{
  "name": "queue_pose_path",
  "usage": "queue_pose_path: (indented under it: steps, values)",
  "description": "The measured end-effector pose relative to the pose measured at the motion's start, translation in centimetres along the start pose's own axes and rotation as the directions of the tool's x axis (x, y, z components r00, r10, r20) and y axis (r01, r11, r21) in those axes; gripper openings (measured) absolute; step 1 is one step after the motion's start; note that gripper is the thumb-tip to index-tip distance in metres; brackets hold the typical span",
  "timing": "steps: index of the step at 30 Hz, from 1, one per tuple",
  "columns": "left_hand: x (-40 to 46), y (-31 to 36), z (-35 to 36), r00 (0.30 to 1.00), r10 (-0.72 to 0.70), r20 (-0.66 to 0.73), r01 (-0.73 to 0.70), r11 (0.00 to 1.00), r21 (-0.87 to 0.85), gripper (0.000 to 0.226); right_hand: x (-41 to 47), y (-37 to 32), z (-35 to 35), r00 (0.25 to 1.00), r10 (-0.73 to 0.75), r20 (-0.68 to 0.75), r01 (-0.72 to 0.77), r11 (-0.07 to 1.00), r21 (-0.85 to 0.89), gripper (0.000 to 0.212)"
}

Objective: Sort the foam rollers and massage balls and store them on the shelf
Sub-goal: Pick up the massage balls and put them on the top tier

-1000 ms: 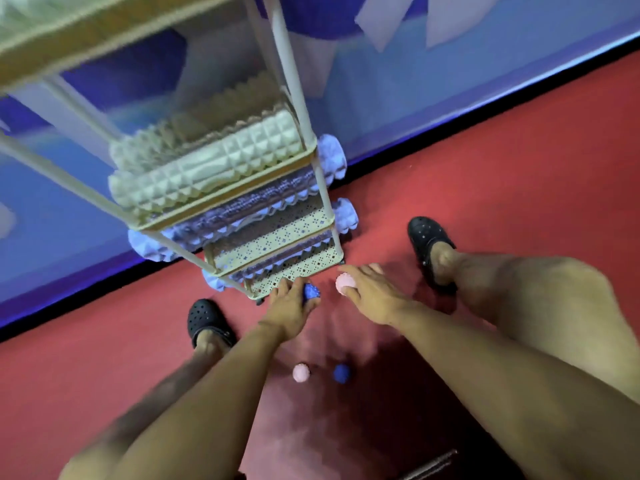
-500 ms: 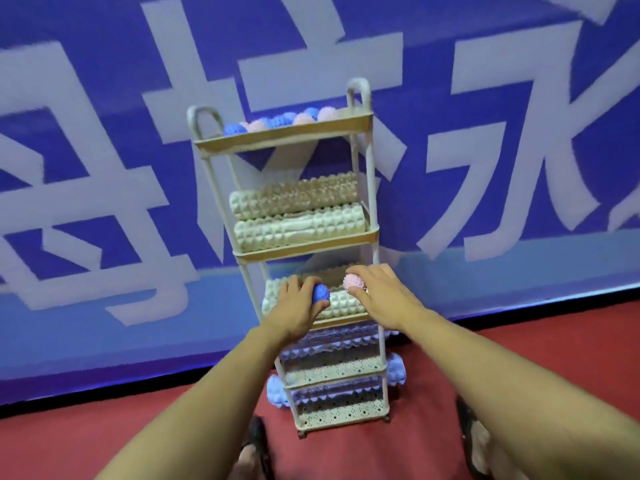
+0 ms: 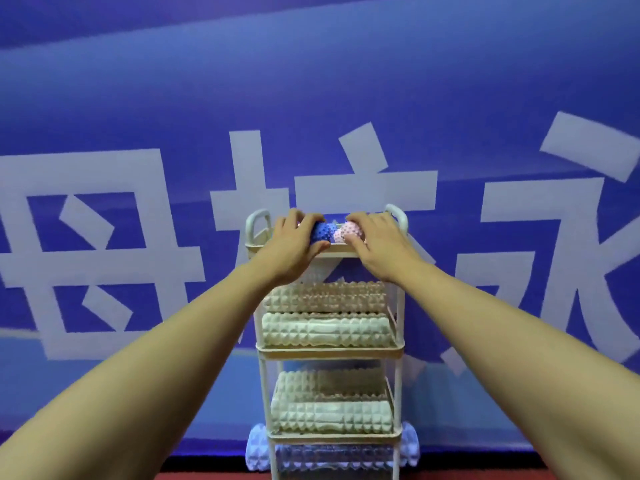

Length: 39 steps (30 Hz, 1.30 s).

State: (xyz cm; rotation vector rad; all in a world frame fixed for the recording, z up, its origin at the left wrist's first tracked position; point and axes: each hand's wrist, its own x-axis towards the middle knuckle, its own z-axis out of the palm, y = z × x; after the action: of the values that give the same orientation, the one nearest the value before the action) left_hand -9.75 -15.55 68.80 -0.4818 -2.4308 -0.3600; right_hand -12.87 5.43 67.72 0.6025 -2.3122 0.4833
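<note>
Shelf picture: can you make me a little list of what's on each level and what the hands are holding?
top tray: both hands are here, each with a ball
left hand: holds the blue ball
right hand: holds the pink ball
second level: two cream rollers
third level: two more cream rollers
lowest level seen: blue roller, sticking out both sides

Two bare forearms showing, no sleeves, left hand [image 3: 294, 247] and right hand [image 3: 379, 245] wearing no gloves, rings or watch
</note>
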Motion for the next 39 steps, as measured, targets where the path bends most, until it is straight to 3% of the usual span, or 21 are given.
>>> queue_pose_path:
  steps: [4, 10, 14, 25, 29, 32, 35, 39]
  values:
    - [3.2, -1.4, -0.3, 0.997, -0.073, 0.001, 0.073, 0.997, -0.011, 0.044, 3.1, -0.1, -0.2, 0.992, 0.062, 0.112, -0.065, 0.998, 0.023, 0.037]
    - [5.4, -4.3, 1.3, 0.990, -0.124, 0.073, 0.124, 0.992, 0.012, 0.043, 5.5, 0.9, 1.6, 0.958, 0.119, 0.262, -0.083, 0.986, -0.147, 0.043]
    - [5.8, -5.3, 2.5, 0.978, -0.151, 0.142, 0.155, 0.988, -0.019, 0.045, 6.0, 1.8, 2.5, 0.975, 0.076, 0.209, -0.047, 0.989, -0.141, 0.042]
    - [5.9, -5.8, 2.5, 0.975, -0.134, 0.175, 0.145, 0.988, -0.050, 0.045, 6.1, 2.7, 2.9, 0.995, 0.048, 0.084, -0.042, 0.996, -0.073, 0.029]
    - [6.5, -5.8, 1.9, 0.976, -0.117, 0.182, 0.135, 0.987, -0.091, 0.043, 7.4, 2.8, 2.7, 0.994, 0.097, 0.053, -0.097, 0.995, -0.007, 0.037]
    - [7.0, -5.9, 1.3, 0.984, -0.131, 0.119, 0.139, 0.988, -0.066, 0.038, 8.2, 3.1, 2.9, 0.975, 0.215, 0.055, -0.219, 0.974, 0.062, 0.044]
    - [8.1, -6.3, 1.1, 0.992, -0.121, 0.047, 0.124, 0.991, -0.051, 0.038, 9.0, 3.7, 3.3, 0.968, 0.242, 0.064, -0.246, 0.966, 0.075, 0.039]
    - [11.1, -6.5, 1.9, 0.988, -0.147, 0.052, 0.149, 0.988, -0.042, 0.045, 10.5, 4.6, 3.8, 0.965, 0.249, 0.082, -0.255, 0.964, 0.074, 0.033]
